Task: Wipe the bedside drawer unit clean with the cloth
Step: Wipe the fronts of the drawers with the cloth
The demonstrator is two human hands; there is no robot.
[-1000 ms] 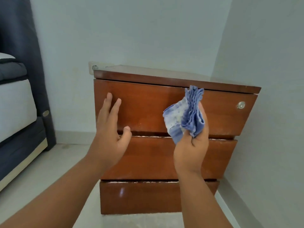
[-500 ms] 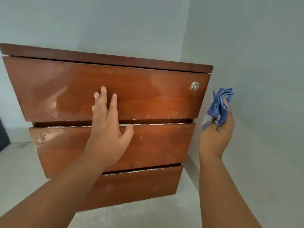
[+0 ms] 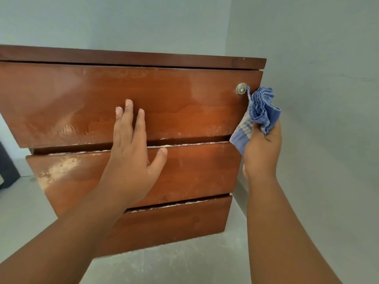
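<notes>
The brown wooden drawer unit [image 3: 184, 111] fills the view, with three drawer fronts and pale dusty smears on the upper two. A round metal lock [image 3: 241, 88] sits at the top drawer's right end. My left hand [image 3: 133, 152] lies flat and open across the gap between the top and middle drawers. A bunched blue checked cloth [image 3: 259, 111] is gripped in my right hand [image 3: 261, 152] at the unit's right front edge, its top fold beside the lock.
A pale wall [image 3: 328, 99] stands close to the unit's right side, leaving a narrow gap. The grey floor [image 3: 174, 263] lies below the unit. A dark object [image 3: 6, 167] shows at the left edge.
My right hand has brought the cloth left from beside the unit to its right front edge. The view has moved closer. My left hand stays flat on the drawer fronts.
</notes>
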